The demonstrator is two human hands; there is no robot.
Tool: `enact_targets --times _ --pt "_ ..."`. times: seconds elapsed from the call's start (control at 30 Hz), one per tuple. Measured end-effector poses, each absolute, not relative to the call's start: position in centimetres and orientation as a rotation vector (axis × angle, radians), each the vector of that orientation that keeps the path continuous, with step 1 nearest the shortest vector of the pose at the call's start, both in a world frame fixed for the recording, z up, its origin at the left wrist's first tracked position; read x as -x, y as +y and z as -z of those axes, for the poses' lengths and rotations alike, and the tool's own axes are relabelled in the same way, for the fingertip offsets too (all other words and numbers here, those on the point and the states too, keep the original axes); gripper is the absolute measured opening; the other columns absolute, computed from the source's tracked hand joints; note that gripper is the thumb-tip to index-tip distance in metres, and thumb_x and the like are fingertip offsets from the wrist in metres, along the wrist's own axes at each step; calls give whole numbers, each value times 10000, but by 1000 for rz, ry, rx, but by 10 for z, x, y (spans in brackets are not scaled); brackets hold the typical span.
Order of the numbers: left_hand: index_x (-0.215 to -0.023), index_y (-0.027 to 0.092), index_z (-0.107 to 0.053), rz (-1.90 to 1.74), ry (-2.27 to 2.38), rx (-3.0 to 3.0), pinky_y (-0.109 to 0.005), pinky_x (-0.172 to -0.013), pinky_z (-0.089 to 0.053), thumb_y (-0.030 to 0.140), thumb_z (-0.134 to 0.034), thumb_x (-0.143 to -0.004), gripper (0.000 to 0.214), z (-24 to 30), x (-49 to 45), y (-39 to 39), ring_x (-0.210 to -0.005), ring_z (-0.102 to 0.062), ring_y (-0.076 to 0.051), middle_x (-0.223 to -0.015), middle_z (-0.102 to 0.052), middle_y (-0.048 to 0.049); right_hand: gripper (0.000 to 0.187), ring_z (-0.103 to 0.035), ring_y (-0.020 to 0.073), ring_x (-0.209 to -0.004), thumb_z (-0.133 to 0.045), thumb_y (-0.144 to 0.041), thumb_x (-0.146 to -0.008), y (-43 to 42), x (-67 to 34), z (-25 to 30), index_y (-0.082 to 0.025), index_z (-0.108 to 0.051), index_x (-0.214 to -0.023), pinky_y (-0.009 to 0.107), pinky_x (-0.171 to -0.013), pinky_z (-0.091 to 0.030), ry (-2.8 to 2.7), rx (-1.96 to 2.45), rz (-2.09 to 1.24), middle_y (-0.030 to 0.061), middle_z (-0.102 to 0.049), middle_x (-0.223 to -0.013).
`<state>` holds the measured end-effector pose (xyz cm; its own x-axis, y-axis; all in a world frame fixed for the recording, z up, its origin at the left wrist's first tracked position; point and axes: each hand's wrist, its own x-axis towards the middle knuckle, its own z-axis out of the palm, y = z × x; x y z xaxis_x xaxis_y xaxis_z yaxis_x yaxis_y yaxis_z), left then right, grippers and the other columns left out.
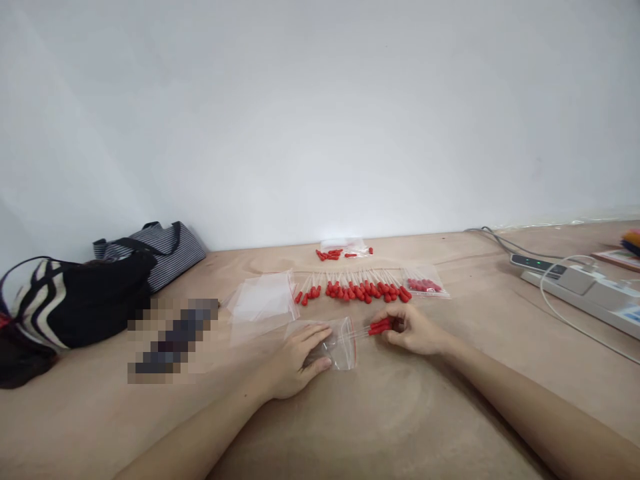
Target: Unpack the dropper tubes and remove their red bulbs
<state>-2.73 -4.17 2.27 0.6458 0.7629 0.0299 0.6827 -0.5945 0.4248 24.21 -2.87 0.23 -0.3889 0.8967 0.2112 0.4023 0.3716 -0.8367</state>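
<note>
My left hand [303, 360] lies over a clear zip bag [344, 350] on the table, its fingers stretched across the plastic and its thumb spread apart. The bag's red-edged mouth faces right. Closed round the red bulbs of a few droppers [379, 326] is my right hand [411, 330]; their clear tubes point left, with the tips at the bag's mouth. I cannot tell whether the tips are inside it. Behind both hands, a row of droppers [357, 290] lies with red bulbs toward me. Flat zip bags [263, 300] are piled left of the row.
A filled bag of red-bulbed droppers [425, 283] lies right of the row. Loose red bulbs [330, 255] sit near the wall by another bag. At left are a striped bag [175, 257], a black bag [105, 300] and a blurred dark object [177, 337]. A power strip [585, 293] with cables stands right.
</note>
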Motion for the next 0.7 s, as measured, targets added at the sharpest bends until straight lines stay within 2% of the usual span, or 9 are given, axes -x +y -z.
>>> enact_targets --times 0.17,0.37,0.5,0.57,0.7 --pt "-1280 222 -365 -277 1148 -2492 -416 -1031 -253 423 -407 -829 496 -20 28 -42 -1244 -302 -221 -1355 -357 -58 136 -576 118 -616 -578 -183 -629 -22 -255 -11 -165 -617 -758 230 -561 -442 -1710 1070 -1169 10 -642 -711" --pt "-1262 234 -393 -307 1120 -2356 -421 -1021 -259 424 -446 -807 496 -29 32 -41 -1223 -335 -230 -1337 -386 -62 150 -588 121 -604 -661 -233 -611 -10 -285 -19 -173 -624 -743 256 -613 -455 -1405 1047 -1106 -3 -643 -655" --pt "-1159 217 -513 -488 1160 -2066 -394 -1001 -298 439 -448 -803 425 -34 24 -36 -1151 -430 -219 -1244 -496 -62 188 -603 134 -642 -688 -275 -602 -14 -259 -10 -185 -602 -742 270 -642 -463 -1158 962 -1095 -4 -648 -681" --pt "-1100 203 -557 -625 1133 -1833 -375 -965 -347 433 -505 -775 401 -33 11 -34 -1081 -494 -214 -1179 -551 -67 183 -591 127 -638 -689 -281 -612 -24 -233 -6 -188 -599 -742 261 -630 -464 -1177 954 -1027 -5 -631 -680" --pt "-989 150 -594 -819 977 -1224 -324 -855 -445 369 -549 -775 309 -28 -21 -36 -919 -590 -178 -1014 -632 -94 132 -572 138 -742 -634 -282 -685 -47 -190 1 -196 -614 -783 263 -644 -483 -1393 867 -851 36 -590 -812"
